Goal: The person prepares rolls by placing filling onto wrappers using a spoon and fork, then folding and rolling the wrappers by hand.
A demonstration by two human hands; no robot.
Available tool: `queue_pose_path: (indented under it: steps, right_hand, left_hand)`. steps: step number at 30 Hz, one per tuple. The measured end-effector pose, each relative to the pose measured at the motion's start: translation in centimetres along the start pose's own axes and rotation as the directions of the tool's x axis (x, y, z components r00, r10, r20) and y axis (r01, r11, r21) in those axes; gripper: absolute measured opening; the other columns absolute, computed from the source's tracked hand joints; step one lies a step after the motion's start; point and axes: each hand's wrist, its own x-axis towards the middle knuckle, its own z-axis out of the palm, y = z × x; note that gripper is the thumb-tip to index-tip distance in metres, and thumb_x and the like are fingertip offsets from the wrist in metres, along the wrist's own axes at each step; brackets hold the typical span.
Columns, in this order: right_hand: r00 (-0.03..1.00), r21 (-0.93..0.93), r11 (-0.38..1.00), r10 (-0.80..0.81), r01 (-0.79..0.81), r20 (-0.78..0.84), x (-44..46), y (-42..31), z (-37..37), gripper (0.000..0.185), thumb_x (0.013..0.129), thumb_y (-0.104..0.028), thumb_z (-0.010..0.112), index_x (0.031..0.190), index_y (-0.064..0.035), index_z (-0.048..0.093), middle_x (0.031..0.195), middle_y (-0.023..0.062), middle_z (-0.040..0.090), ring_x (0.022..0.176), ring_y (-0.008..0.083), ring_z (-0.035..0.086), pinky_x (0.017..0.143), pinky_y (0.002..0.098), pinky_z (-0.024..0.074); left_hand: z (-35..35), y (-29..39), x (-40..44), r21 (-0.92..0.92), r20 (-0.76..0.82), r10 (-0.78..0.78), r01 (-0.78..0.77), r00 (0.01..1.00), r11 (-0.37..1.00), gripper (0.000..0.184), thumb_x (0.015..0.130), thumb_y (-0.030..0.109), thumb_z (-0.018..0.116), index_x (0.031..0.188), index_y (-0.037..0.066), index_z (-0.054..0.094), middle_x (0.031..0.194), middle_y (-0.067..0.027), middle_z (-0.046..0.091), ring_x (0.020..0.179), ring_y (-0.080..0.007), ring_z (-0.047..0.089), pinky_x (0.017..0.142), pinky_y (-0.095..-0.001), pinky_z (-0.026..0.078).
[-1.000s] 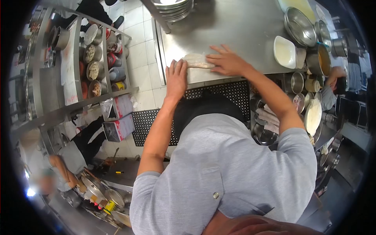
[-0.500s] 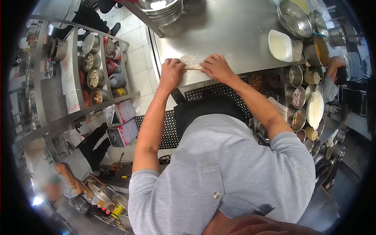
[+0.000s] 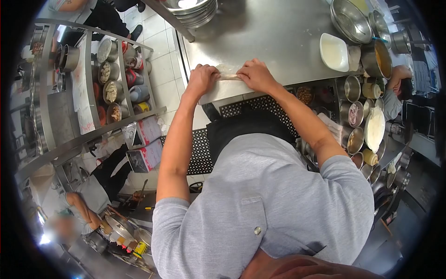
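Grey short-sleeved shirt [image 3: 218, 186], round shiny button [image 3: 257, 230], black garment [image 3: 251, 127] below.

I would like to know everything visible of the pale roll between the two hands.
The pale roll is slim, off-white and doughy-looking. It runs sideways near the closest edge of the metal table. The left hand and the right hand hold its ends and hide them; only the middle shows. Whether it rests on the metal is unclear.
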Motion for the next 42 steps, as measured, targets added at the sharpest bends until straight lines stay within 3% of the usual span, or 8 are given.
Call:
queue_pose_path:
  steps: [8,12,17,25,28,35,37,42]
  right_hand:
    - [0.989,0.102,0.985,0.133,-0.139,0.062,1.0,0.2,-0.7,0.020,0.090,-0.023,0.063,0.102,-0.0166,0.076,0.101,0.0065,0.066,0.105,0.0319,0.056,0.094,0.0475,0.0450]
    - [0.996,-0.031,0.998,-0.049,0.046,-0.077,0.2,-1.0,-0.7,0.022,0.089,-0.029,0.067,0.106,-0.0183,0.074,0.102,0.0027,0.066,0.105,0.0275,0.055,0.090,0.0440,0.0425]
    - [0.967,-0.148,0.967,-0.224,0.206,-0.117,-0.2,-0.8,1.0,0.024,0.088,-0.035,0.069,0.105,-0.0191,0.074,0.101,-0.0008,0.064,0.104,0.0236,0.054,0.086,0.0396,0.0393]
    - [1.000,-0.030,0.999,0.021,-0.021,-0.005,1.2,-0.5,0.4,0.022,0.091,-0.031,0.066,0.108,-0.0192,0.074,0.100,-0.0003,0.064,0.104,0.0250,0.054,0.087,0.0437,0.0431]
    - [0.986,-0.086,0.996,-0.046,0.033,-0.159,1.3,-1.1,0.8,0.022,0.091,-0.032,0.066,0.108,-0.0196,0.074,0.099,0.0001,0.064,0.104,0.0248,0.054,0.087,0.0432,0.0415]
    - [0.984,-0.130,0.982,-0.151,0.139,-0.091,1.3,-1.1,0.9,0.020,0.092,-0.031,0.065,0.104,-0.0190,0.074,0.096,-0.0004,0.064,0.104,0.0241,0.054,0.088,0.0420,0.0380]
    - [0.989,-0.086,0.990,-0.115,0.108,-0.092,1.3,-1.3,0.6,0.018,0.093,-0.030,0.063,0.101,-0.0183,0.075,0.096,-0.0006,0.065,0.103,0.0244,0.055,0.088,0.0430,0.0392]
    - [0.999,-0.051,0.999,0.015,-0.013,0.032,2.6,-1.1,0.1,0.021,0.092,-0.032,0.065,0.104,-0.0172,0.076,0.102,0.0009,0.067,0.106,0.0265,0.056,0.091,0.0436,0.0414]
  left_hand:
    - [0.4,1.2,-0.4,0.111,-0.126,-0.013,0.027,0.992,0.993,0.017,0.083,0.015,0.072,0.098,0.008,0.069,0.100,-0.0092,0.070,0.098,-0.0335,0.062,0.085,-0.0437,0.049]
    - [1.7,1.8,-2.8,0.196,-0.283,0.217,-0.165,0.934,0.967,0.021,0.082,0.019,0.072,0.101,0.012,0.068,0.110,-0.0030,0.066,0.110,-0.0300,0.057,0.094,-0.0441,0.043]
    - [2.2,1.1,-2.6,0.178,-0.285,0.213,-0.167,0.935,0.970,0.024,0.081,0.021,0.074,0.103,0.012,0.069,0.106,-0.0027,0.066,0.107,-0.0294,0.057,0.094,-0.0434,0.043]
    - [0.1,0.9,0.2,0.036,-0.124,0.048,-0.044,0.991,0.998,0.011,0.083,0.019,0.074,0.089,0.009,0.075,0.096,-0.0084,0.069,0.094,-0.0333,0.061,0.084,-0.0439,0.051]
    - [-0.1,0.4,1.5,0.069,-0.034,0.017,-0.014,0.999,0.998,0.011,0.085,0.018,0.072,0.089,0.008,0.074,0.094,-0.0105,0.069,0.093,-0.0348,0.061,0.083,-0.0450,0.051]
    - [-0.1,0.4,1.6,-0.012,0.080,-0.073,0.074,0.994,0.997,0.014,0.087,0.020,0.068,0.098,0.012,0.073,0.101,-0.0062,0.069,0.101,-0.0323,0.061,0.086,-0.0451,0.050]
    - [0.0,1.4,0.3,0.141,-0.130,0.071,-0.053,0.989,0.989,0.017,0.085,0.020,0.071,0.100,0.013,0.071,0.104,-0.0048,0.067,0.105,-0.0309,0.060,0.087,-0.0452,0.048]
    - [1.4,1.2,-0.2,0.095,-0.229,0.142,-0.123,0.963,0.988,0.018,0.081,0.022,0.075,0.096,0.013,0.073,0.105,-0.0033,0.066,0.105,-0.0289,0.057,0.087,-0.0439,0.047]
